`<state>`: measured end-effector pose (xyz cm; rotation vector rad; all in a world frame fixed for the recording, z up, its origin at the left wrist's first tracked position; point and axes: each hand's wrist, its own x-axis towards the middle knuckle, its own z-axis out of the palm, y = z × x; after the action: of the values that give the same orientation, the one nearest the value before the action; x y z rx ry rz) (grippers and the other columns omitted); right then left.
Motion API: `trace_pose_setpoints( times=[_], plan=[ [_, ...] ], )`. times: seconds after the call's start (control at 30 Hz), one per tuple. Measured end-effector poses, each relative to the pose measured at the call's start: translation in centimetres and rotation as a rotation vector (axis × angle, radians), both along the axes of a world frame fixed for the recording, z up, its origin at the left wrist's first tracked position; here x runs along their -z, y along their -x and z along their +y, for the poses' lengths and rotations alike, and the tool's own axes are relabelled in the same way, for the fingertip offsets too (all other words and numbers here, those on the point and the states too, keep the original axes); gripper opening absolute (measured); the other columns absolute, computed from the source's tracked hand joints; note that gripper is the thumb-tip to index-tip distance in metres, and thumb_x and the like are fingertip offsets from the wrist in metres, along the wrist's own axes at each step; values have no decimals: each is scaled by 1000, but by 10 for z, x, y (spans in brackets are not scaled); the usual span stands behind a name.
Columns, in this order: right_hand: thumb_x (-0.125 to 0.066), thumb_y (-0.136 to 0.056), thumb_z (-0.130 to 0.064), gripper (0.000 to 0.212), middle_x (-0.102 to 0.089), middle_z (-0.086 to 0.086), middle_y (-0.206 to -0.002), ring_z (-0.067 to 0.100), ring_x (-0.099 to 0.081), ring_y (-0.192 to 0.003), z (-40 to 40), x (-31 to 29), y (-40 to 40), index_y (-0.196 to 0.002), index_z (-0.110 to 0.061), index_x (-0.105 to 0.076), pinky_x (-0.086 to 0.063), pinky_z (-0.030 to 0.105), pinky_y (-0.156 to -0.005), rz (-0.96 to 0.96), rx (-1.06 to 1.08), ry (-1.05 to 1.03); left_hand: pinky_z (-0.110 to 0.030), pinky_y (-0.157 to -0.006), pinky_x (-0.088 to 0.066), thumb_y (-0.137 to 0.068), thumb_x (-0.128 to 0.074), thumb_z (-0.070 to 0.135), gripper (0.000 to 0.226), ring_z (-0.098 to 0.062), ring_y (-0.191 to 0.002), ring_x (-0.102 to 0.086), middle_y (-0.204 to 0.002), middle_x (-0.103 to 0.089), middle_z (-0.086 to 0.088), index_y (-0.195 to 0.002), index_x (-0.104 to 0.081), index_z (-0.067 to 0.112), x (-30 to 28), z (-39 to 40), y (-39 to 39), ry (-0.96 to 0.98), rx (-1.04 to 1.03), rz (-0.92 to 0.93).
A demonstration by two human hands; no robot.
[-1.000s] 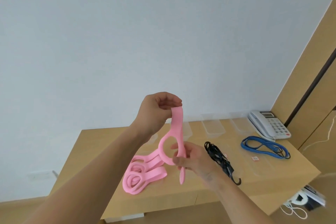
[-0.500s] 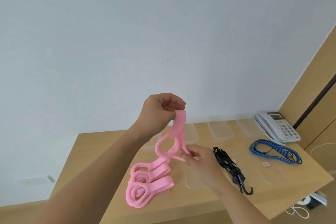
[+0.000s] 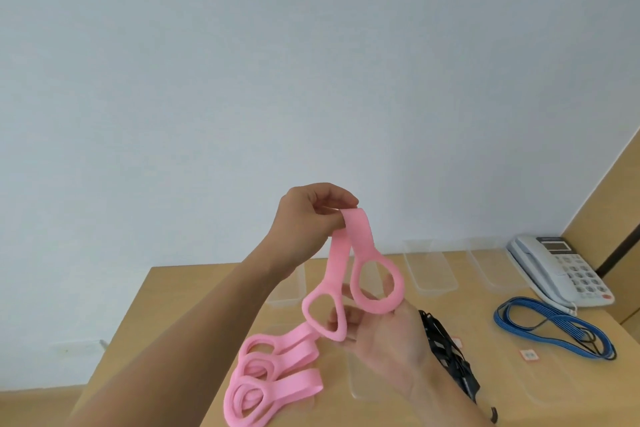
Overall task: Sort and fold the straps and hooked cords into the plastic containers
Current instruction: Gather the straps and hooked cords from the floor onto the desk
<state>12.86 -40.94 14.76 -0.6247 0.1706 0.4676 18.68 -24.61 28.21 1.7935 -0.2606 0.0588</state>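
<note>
The left hand (image 3: 308, 218) is pinching the top fold of a pink strap (image 3: 349, 263) between thumb and curled fingers, holding it up above the tabletop (image 3: 180, 315). From that pinch two lengths are hanging down, each ending in a loop, and the right hand (image 3: 384, 340) is sitting underneath, palm up, its fingers gripping both loops at their lower edges. Below them, the rest of the pink strap is lying in stacked coils on the tabletop toward the near left. Just right of the right hand, a black hooked cord (image 3: 446, 354) is lying bunched up, its hook showing near the bottom edge. Farther right, a blue cord (image 3: 550, 326) is resting in a loose flattened loop. Clear plastic containers (image 3: 429, 267) are standing along the far edge of the tabletop, and flat clear pieces are lying nearer the front; whether those are lids or trays I cannot tell. A white telephone (image 3: 561, 270) is sitting at the far right corner.
</note>
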Motion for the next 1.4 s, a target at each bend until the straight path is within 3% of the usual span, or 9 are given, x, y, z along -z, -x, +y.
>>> trace_pose_setpoints(
  times=[0.2,0.33,0.57,0.7,0.83,0.93,1.13,1.27,1.4],
  plan=[
    [-42,-95,-63,80,-57,33,-115,48,-56,-105,-17,2,-9,-122,9,-65,-37,65,-102,-37,-49,-151,-43,-86,-63,-87,-67,-3,25,-22,-87,-77,-96,-79,4,-97,-77,17,0,-15,-10,-46,-39,2],
    [-80,-75,-58,90,-58,32,-122,49,-56,-115,-26,3,-13,-135,5,-56,-39,68,-101,-191,-147,-179,-45,-86,-63,-87,-67,-4,25,-25,-90,-77,-97,-79,2,-97,-77,17,-1,-24,-13,-31,-40,15],
    [-92,-67,-40,84,-61,16,-111,35,-57,-104,-35,-8,-16,-135,-3,-58,-37,61,-107,-328,-183,172,-41,-84,-64,-86,-68,-7,25,-27,-90,-76,-96,-79,-2,-97,-77,14,-7,-31,-16,8,-21,-8],
    [-93,-68,-35,83,-61,23,-115,43,-59,-109,-37,-8,-16,-139,-10,-57,-41,63,-107,-326,-113,211,-33,-79,-62,-86,-69,-6,24,-22,-87,-76,-95,-79,1,-96,-78,14,-8,-30,-16,8,-16,-29],
    [-96,-63,-29,62,-64,28,-125,52,-59,-120,-37,-9,-14,-115,-11,-69,-40,68,-106,-285,-24,142,-42,-86,-62,-90,-64,-1,27,-23,-93,-75,-98,-79,5,-99,-78,20,-5,-26,-20,-1,-82,-47],
    [-97,-61,-28,49,-67,26,-118,44,-64,-112,-36,-9,-14,-97,-7,-71,-47,59,-102,-286,16,189,-45,-89,-61,-96,-58,8,29,-23,-97,-73,-101,-78,7,-105,-78,27,-2,-27,-24,-72,-91,-36],
    [-85,-65,-12,31,-68,26,-115,40,-58,-104,-40,-13,-14,-89,4,-72,-46,49,-101,-305,59,335,-33,-65,-61,-96,-46,-1,34,-26,-79,-75,-86,-77,-11,-103,-76,14,-1,-27,-22,-126,-34,27],
    [-73,-72,0,16,-70,26,-115,32,-65,-119,-51,-9,-16,-85,5,-66,-48,47,-106,-295,91,426,-42,-76,-65,-91,-41,-9,42,-30,-68,-77,-75,-75,-14,-99,-75,15,4,-16,-29,-126,-78,59],
    [-65,-88,8,8,-73,21,-109,30,-68,-99,-60,0,-17,-95,4,-64,-54,43,-90,-288,106,667,-38,-81,-64,-91,-45,-18,43,-34,-82,-78,-95,-76,-23,-106,-74,10,16,-7,-31,8,-21,217]
  ],
)
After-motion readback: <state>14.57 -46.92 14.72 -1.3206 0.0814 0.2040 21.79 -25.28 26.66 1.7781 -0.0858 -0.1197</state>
